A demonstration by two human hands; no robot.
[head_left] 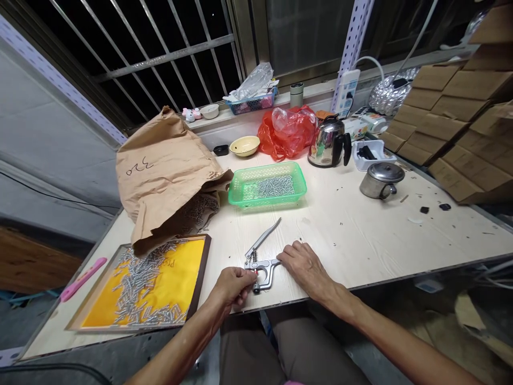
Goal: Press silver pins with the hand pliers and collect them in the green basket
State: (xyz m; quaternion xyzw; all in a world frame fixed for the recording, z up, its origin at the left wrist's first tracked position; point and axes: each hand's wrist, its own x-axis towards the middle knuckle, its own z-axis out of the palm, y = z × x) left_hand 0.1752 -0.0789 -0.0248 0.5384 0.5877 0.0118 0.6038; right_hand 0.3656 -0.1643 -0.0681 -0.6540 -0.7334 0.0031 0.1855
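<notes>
Snap-fastener pliers (265, 264) of grey metal lie near the table's front edge, their long lever raised and pointing away from me. A coil spring and a small red part show by the jaw. My left hand (233, 286) is closed in a pinch at the jaw; whatever its fingertips hold is hidden. At the other end of the frame, my right hand (303, 266) has its fingers curled over the pliers' tip. To the left, a shallow tray with a yellow lining (176, 275) holds many small silvery cylindrical pieces (136, 283).
Behind the pliers stands a green basket (267, 202) with small metal pieces. A brown paper bag (168, 166) leans over the tray. Farther back are a yellow bowl (244, 146), red plastic bag (286, 131), kettle (326, 141) and lidded metal cup (379, 182). Cardboard (452, 117) stands right.
</notes>
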